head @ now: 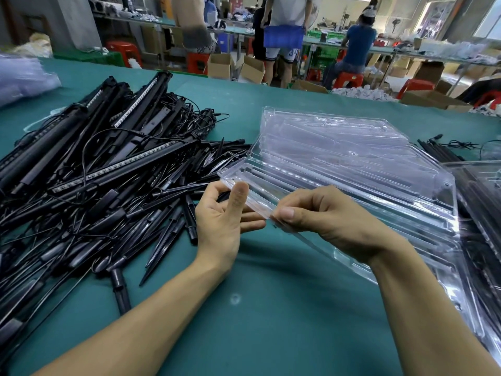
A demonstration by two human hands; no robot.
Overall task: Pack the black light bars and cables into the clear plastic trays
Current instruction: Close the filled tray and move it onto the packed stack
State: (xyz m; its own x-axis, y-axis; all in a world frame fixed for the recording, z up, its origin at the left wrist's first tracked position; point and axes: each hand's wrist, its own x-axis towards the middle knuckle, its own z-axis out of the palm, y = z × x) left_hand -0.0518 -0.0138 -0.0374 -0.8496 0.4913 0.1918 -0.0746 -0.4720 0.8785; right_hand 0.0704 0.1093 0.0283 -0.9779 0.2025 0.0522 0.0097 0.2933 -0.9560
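Note:
A big heap of black light bars (113,147) with tangled cables and black ground stakes (151,221) covers the left of the green table. A stack of clear plastic trays (352,164) lies at centre right. My left hand (225,218) holds the near left corner of the top tray, thumb on top of its rim and fingers underneath. My right hand (320,215) pinches the same near edge a little further right. The tray's grooves look empty.
More clear trays with black bars inside lie at the right edge (482,213). A few loose bars and cables (444,150) sit behind them. Clear bags (24,77) are at far left. People, cardboard boxes and red stools stand beyond the table.

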